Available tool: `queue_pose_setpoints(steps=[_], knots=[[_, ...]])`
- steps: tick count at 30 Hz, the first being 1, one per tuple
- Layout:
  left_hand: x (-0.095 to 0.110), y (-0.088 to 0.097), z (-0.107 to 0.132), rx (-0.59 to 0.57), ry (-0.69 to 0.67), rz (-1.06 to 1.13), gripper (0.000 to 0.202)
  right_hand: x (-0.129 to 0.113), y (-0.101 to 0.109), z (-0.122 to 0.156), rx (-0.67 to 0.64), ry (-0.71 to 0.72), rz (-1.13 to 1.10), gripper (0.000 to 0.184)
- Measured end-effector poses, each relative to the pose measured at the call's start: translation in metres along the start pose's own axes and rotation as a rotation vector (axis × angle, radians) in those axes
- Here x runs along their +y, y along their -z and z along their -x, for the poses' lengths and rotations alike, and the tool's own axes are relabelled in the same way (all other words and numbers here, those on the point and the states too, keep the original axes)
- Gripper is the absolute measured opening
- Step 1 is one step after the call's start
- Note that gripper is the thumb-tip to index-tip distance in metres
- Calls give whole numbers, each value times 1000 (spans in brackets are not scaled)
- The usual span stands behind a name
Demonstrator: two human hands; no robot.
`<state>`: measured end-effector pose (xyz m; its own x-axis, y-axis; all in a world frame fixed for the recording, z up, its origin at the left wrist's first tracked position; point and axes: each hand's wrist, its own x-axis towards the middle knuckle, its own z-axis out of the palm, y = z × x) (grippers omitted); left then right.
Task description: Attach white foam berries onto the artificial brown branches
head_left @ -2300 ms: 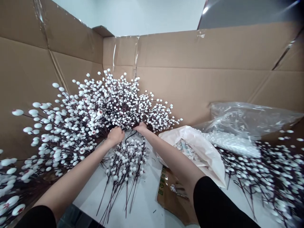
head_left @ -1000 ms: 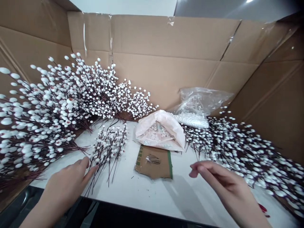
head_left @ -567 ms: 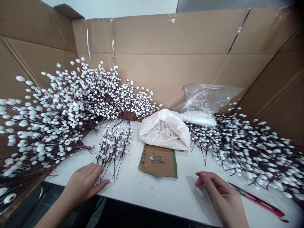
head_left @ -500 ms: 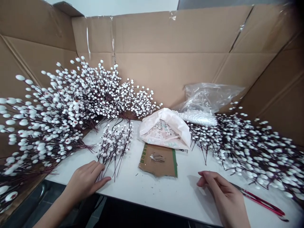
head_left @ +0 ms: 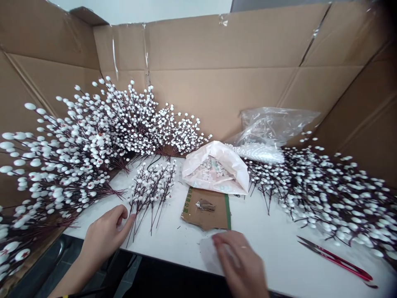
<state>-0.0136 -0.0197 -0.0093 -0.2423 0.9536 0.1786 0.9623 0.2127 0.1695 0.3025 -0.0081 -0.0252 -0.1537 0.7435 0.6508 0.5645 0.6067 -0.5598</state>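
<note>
Cardboard walls (head_left: 223,45) stand around a white table (head_left: 279,252). On it, berry sprays (head_left: 151,184) lie beside a pale bag (head_left: 201,178). Just at their stems is the left hand (head_left: 107,231), thumb and fingers apart. Near the cardboard piece (head_left: 192,215), the right hand (head_left: 240,263) is blurred; I cannot tell if it pinches something.

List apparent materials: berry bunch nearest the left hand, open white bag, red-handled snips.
Berry bunch: berries likely foam or plastic, smooth and pale; thin dark stems look like coated wire, unconfirmed.
White bag: probably thin plastic film, soft sheen, judging by its creases and limp folds.
Snips: slim grey blades suggest metal; handles glossy red, painted metal or plastic, can't tell.
</note>
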Motion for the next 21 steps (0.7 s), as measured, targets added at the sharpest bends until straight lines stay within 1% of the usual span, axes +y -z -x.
queue_pose_setpoints(steps=[1,3,4,6,8,10,14,21], knots=[[1,1,1,-12,18,-6,34,-12,-13,-4,-88,113,-29,13],[1,0,1,-24,14,-4,36,-34,-38,-12,-268,246,-60,16],[2,-1,1,-26,-4,8,36,-42,-49,-16,-352,275,-48,21],[2,-6,-2,-26,-50,59,36,-53,-69,-21,-497,302,11,39],[3,-9,-4,-40,-72,132,36,-55,-84,-23,-576,326,62,56],[5,-11,-6,-66,-62,203,35,-53,-92,-22,-630,347,91,64],[9,-9,-4,-80,-25,288,34,-49,-94,-17,-669,328,117,63],[15,-3,8,25,-37,232,33,-49,-90,-13,-664,322,116,62]])
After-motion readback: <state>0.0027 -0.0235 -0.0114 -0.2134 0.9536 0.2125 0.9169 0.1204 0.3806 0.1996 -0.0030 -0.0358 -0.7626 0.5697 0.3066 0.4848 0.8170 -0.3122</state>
